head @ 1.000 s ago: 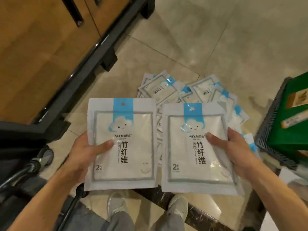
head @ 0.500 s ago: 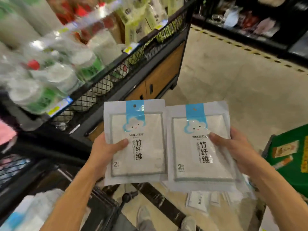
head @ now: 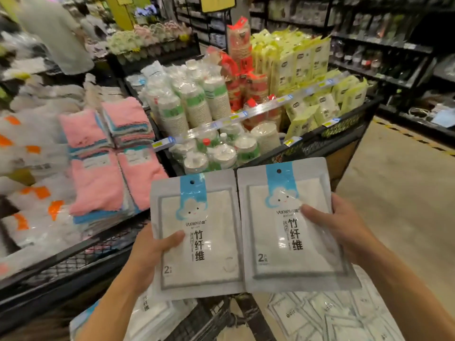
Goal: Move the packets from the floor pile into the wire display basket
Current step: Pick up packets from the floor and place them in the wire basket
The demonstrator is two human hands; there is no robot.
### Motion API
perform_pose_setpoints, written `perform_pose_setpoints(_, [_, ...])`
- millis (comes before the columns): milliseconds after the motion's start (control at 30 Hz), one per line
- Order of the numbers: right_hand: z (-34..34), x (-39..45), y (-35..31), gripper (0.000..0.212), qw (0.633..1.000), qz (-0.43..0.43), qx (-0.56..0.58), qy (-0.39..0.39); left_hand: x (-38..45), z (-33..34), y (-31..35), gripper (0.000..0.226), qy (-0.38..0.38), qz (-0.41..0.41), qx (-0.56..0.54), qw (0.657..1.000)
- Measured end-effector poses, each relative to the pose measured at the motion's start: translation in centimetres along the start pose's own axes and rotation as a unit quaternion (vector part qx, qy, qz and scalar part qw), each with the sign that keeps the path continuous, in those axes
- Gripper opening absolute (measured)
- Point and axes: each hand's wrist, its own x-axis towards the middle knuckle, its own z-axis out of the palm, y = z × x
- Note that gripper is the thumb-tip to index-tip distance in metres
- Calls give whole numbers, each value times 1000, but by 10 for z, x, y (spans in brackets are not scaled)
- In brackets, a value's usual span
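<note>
The wire basket runs across the view at waist height, already crowded: folded pink towels on the left, wrapped cup stacks in the middle, yellow-green packs further right. Any free room for more stock is hard to make out, so the likeliest trouble is setting packets on a sloping heap, where slick film would let them slide off or back over the rim. Below, more packets lie in the floor pile close to the feet; a step forward could tread on them or skid. Both hands are up in front of the basket, each gripping a bundle. The left hand clamps the left packet with the thumb across its face and fingers behind; the right hand grips the right packet the same way, and clear film edges beneath suggest several stacked there. A thumb pinch on smooth plastic could let the lower ones slip out during placing.
</note>
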Motion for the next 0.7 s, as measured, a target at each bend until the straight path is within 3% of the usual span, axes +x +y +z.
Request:
perform_pose_setpoints(200, [46,-11,1,30,991,9,-50,-127,-102,-39,-36,94,156,-11,-50,986])
perform_pose_setpoints(333, [76,-20,6,31,975,3,-81,-205,-166,-63,-60,59,242,-21,-90,966])
perform_pose_setpoints(433, [103,-32,10,28,963,-2,-101,-251,-210,-84,-75,60,285,-18,-111,952])
perform_pose_setpoints(567, [142,-49,22,27,947,-2,-115,-301,-258,-110,-88,79,323,-13,-122,938])
perform_pose_setpoints(700, [190,-65,42,33,933,7,-129,-336,-291,-141,-103,68,340,-16,-121,932])
